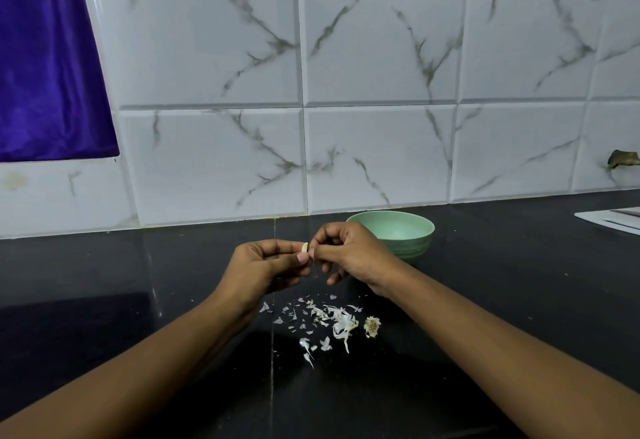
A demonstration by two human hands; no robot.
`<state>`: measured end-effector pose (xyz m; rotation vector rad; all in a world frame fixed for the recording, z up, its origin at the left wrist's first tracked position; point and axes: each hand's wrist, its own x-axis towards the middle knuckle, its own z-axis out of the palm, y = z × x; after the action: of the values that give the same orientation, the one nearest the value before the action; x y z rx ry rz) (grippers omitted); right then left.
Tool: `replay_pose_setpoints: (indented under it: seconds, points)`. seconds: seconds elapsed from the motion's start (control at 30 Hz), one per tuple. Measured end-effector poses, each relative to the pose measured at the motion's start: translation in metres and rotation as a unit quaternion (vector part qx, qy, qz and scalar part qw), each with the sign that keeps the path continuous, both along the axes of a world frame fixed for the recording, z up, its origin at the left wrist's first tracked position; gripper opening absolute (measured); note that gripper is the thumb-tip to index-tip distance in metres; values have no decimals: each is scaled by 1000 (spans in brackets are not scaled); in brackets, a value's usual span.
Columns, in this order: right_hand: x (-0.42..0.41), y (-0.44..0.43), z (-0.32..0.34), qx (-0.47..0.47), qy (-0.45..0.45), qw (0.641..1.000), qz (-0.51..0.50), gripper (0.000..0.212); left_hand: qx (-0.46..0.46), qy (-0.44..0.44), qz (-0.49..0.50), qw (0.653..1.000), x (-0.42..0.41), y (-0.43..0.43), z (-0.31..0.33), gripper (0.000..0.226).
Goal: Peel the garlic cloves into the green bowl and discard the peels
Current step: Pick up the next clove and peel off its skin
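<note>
Pinching a small garlic clove [304, 248] between thumb and forefinger, the left hand [266, 265] holds it up above the dark tabletop [519, 282]. Only the clove's cream-white tip shows past the fingers; it looks smooth and pale, with a slightly darker edge. The right hand [353, 255] meets it from the other side, its grip closed in a fingertip pinch on the clove's side and its other fingers curled beneath. Whether that pinch has skin or bare flesh I cannot tell.

Just behind the right hand stands the green bowl [415, 248], upright and close to the tiled wall [381, 57]; the hand hides part of its rim. Below the hands, thin white peels [332, 320] lie scattered on the tabletop in flakes and curled strips, with a brownish root stub [372, 326] just beside them on the right.
</note>
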<state>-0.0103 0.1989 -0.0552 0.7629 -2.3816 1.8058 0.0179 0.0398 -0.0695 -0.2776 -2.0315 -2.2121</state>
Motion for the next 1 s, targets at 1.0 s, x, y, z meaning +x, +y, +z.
replay_pose_setpoints:
  seconds: [1.0]
  points:
    - [-6, 19, 13, 134, 126, 983, -8, 17, -74, -17, 0, 997, 1, 1, -2, 7]
